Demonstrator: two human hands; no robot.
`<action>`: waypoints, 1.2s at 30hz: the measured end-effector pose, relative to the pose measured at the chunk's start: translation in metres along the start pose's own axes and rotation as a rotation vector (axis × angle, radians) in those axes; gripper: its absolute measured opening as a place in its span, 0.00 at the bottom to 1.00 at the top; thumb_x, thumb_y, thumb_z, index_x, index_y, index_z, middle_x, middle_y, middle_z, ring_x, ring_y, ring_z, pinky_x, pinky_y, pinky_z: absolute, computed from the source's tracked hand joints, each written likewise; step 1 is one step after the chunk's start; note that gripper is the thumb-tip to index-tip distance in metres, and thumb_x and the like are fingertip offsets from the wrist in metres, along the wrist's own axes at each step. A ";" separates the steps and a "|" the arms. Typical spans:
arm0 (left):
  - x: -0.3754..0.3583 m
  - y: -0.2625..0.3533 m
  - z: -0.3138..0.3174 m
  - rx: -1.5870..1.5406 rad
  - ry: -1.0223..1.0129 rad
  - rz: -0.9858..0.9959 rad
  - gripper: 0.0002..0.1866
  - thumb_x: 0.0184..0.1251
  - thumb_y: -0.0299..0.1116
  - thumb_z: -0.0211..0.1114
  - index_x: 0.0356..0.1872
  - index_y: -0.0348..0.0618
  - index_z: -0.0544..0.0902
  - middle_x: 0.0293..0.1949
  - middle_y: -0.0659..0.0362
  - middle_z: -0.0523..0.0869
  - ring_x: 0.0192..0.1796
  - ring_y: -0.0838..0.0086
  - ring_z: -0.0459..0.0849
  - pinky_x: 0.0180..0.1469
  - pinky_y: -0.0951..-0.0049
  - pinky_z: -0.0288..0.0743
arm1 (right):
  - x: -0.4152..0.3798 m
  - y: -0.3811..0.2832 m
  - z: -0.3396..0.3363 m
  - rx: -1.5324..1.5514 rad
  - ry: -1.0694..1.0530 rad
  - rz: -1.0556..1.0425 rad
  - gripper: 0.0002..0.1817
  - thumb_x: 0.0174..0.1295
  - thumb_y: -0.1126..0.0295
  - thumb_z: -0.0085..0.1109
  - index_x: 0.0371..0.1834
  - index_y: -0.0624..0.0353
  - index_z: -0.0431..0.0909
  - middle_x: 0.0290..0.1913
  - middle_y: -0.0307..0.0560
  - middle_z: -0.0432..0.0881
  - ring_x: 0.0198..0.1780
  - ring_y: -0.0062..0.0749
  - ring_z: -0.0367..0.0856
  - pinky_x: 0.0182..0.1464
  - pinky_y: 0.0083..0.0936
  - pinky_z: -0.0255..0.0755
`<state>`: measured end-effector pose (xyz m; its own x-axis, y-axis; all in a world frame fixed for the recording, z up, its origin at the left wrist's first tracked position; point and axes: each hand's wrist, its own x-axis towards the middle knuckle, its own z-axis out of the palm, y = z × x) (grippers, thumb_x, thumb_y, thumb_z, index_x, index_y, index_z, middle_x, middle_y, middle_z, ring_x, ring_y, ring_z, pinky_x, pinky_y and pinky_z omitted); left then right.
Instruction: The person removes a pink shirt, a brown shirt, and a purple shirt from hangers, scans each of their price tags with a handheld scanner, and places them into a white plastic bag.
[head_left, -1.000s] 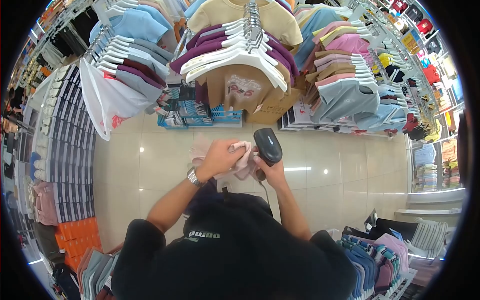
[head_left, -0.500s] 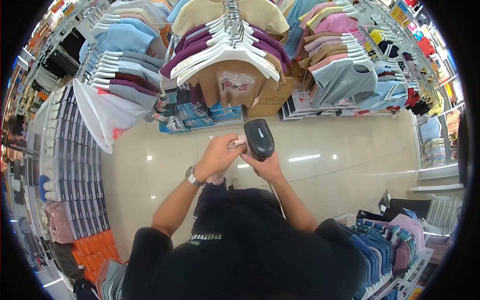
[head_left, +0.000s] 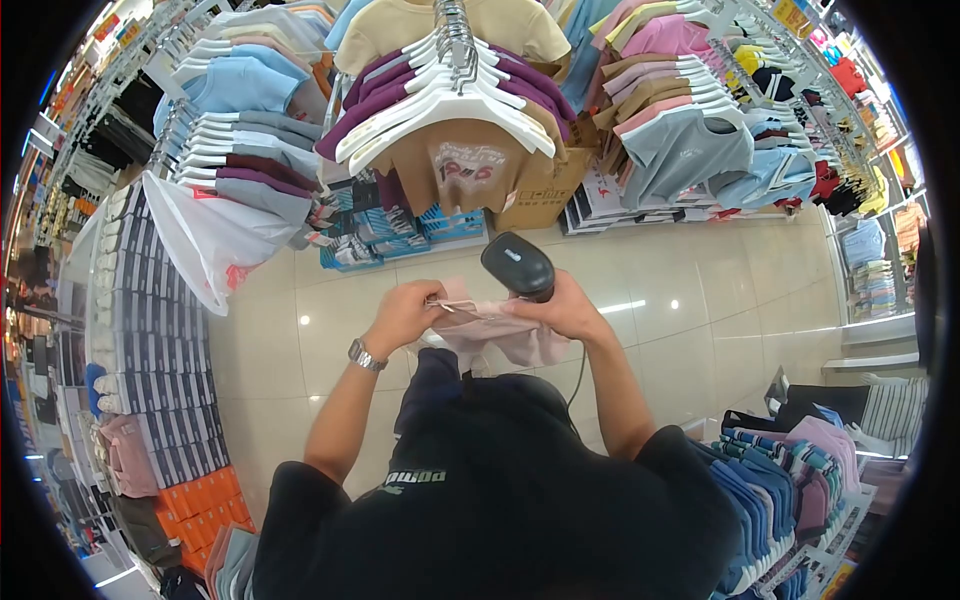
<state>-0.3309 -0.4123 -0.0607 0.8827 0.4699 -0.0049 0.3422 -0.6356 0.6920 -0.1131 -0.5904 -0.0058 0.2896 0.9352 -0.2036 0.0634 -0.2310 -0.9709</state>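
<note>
A pink garment is stretched between my two hands over the floor, in front of my body. My left hand pinches its left edge, with a metal watch on the wrist. The black scanner is in my right hand, its rounded head pointing up and to the left. The fingers of that hand also touch the pink cloth, and a cord hangs down from the scanner. Ahead hangs a brown printed shirt on a white hanger.
Racks of hanging shirts stand ahead and at the lower right. A cardboard box sits under the front rack. On the left are a white plastic bag, stacked dark boxes and orange boxes.
My hands have moved apart, spreading the pink garment between them. The scanner head has tilted to the left, and my left hand has shifted left.
</note>
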 end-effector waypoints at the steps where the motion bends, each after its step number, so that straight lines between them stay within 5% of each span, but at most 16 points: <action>1: -0.001 -0.002 0.002 0.019 0.045 0.007 0.08 0.60 0.36 0.68 0.34 0.43 0.82 0.31 0.54 0.84 0.36 0.55 0.83 0.37 0.61 0.75 | -0.001 -0.002 0.001 -0.054 -0.036 0.018 0.19 0.53 0.70 0.72 0.46 0.68 0.81 0.38 0.43 0.85 0.40 0.23 0.79 0.48 0.26 0.75; 8: -0.015 0.009 0.009 0.091 0.397 -0.022 0.03 0.61 0.29 0.67 0.35 0.45 0.83 0.30 0.58 0.81 0.34 0.60 0.82 0.35 0.64 0.75 | 0.012 0.015 0.007 -0.064 0.070 0.008 0.23 0.51 0.68 0.75 0.47 0.69 0.80 0.40 0.46 0.86 0.40 0.23 0.81 0.49 0.27 0.76; 11: -0.032 0.013 0.015 0.011 0.456 -0.218 0.04 0.61 0.29 0.69 0.34 0.43 0.82 0.30 0.58 0.82 0.32 0.65 0.81 0.34 0.68 0.74 | 0.020 0.015 0.006 0.061 0.233 -0.006 0.18 0.55 0.73 0.73 0.47 0.68 0.80 0.41 0.43 0.85 0.41 0.22 0.80 0.47 0.26 0.75; 17: -0.069 0.017 0.070 -0.666 0.142 -0.347 0.10 0.72 0.33 0.64 0.43 0.34 0.83 0.40 0.57 0.88 0.44 0.76 0.85 0.48 0.75 0.78 | 0.023 0.001 0.013 0.080 0.261 -0.101 0.19 0.55 0.73 0.74 0.48 0.68 0.80 0.42 0.43 0.85 0.42 0.22 0.80 0.47 0.25 0.75; 21: -0.069 0.008 0.098 -1.011 -0.050 -0.289 0.14 0.79 0.31 0.54 0.55 0.31 0.80 0.50 0.52 0.87 0.56 0.73 0.84 0.63 0.73 0.73 | 0.024 0.000 0.013 0.188 0.202 -0.142 0.20 0.54 0.75 0.75 0.49 0.67 0.80 0.42 0.43 0.85 0.42 0.22 0.80 0.47 0.24 0.75; 24: -0.061 0.010 0.106 -1.242 -0.064 -0.392 0.15 0.79 0.32 0.54 0.57 0.32 0.77 0.47 0.53 0.87 0.53 0.73 0.85 0.60 0.72 0.77 | 0.019 -0.018 0.007 0.267 0.150 -0.134 0.21 0.53 0.76 0.76 0.49 0.65 0.80 0.41 0.42 0.85 0.42 0.22 0.81 0.47 0.24 0.76; 27: -0.049 -0.018 0.118 -1.206 0.042 -0.424 0.15 0.76 0.29 0.59 0.58 0.33 0.75 0.43 0.54 0.86 0.48 0.73 0.85 0.55 0.71 0.80 | 0.012 -0.030 -0.002 0.153 0.193 -0.181 0.21 0.52 0.77 0.76 0.49 0.64 0.80 0.41 0.41 0.85 0.43 0.22 0.81 0.48 0.25 0.77; 30: -0.033 -0.033 0.113 -0.703 0.352 -0.421 0.17 0.70 0.25 0.64 0.57 0.38 0.75 0.48 0.56 0.83 0.51 0.74 0.83 0.51 0.71 0.82 | 0.006 -0.033 -0.015 0.135 0.184 -0.230 0.22 0.51 0.78 0.76 0.49 0.63 0.80 0.42 0.41 0.85 0.43 0.23 0.82 0.47 0.24 0.77; 33: -0.020 -0.042 0.087 -0.606 0.449 -0.314 0.25 0.64 0.21 0.67 0.62 0.45 0.74 0.56 0.57 0.78 0.59 0.72 0.78 0.54 0.69 0.81 | -0.001 -0.039 -0.021 0.159 0.192 -0.306 0.20 0.51 0.78 0.76 0.48 0.63 0.80 0.41 0.42 0.84 0.42 0.22 0.81 0.42 0.22 0.77; 36: -0.012 -0.052 0.059 -0.525 0.235 -0.127 0.29 0.63 0.21 0.66 0.65 0.52 0.74 0.63 0.58 0.73 0.67 0.69 0.72 0.59 0.66 0.79 | -0.007 -0.043 -0.026 0.140 0.174 -0.289 0.20 0.51 0.78 0.75 0.47 0.63 0.81 0.40 0.42 0.84 0.41 0.22 0.81 0.41 0.22 0.76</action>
<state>-0.3398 -0.4209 -0.1398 0.7297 0.6838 0.0071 0.1826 -0.2049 0.9616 -0.0927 -0.5935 0.0410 0.4380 0.8940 0.0948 0.0389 0.0865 -0.9955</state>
